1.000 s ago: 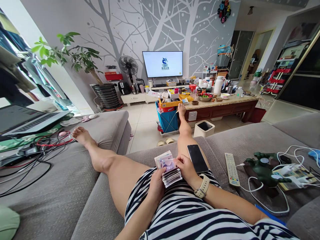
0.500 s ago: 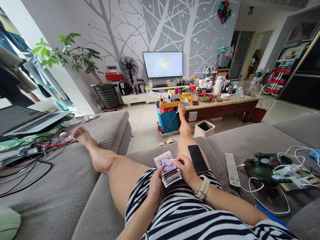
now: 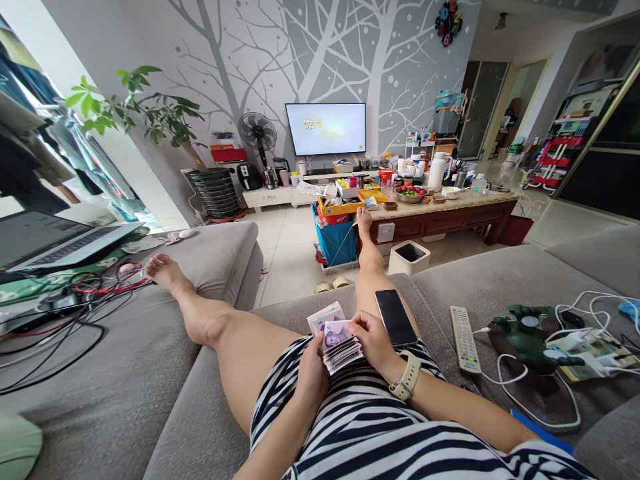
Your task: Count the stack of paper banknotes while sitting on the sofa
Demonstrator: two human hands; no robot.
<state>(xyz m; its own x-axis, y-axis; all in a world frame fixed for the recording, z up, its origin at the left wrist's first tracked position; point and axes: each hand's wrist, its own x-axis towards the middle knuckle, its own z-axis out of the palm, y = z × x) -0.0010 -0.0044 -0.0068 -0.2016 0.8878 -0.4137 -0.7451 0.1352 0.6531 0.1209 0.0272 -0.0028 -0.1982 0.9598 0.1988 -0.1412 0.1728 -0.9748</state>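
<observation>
A thick stack of banknotes [image 3: 338, 339] is held over my lap, its lower edges fanned toward me. My left hand [image 3: 313, 367] grips the stack from the left, with the thumb along its side. At the upper right corner of the notes, my right hand [image 3: 373, 340] pinches the top note between thumb and fingers; a pale watch [image 3: 407, 377] is on that wrist. More notes [image 3: 324, 316] stick out behind the stack at the upper left. A black smartphone [image 3: 396, 317] lies on my right thigh, just beyond the right hand.
On the sofa to the right are a remote control [image 3: 465, 340], a dark green figure-shaped object [image 3: 533, 337] and white cables. A laptop [image 3: 65, 240] and tangled cables lie at left. Ahead stands a cluttered coffee table [image 3: 440, 212], with a white bin [image 3: 409, 259] before it.
The top banknote has shifted slightly and lies flatter on the stack. Both hands stay nearly in place on the notes. Lettering has grown on the television picture.
</observation>
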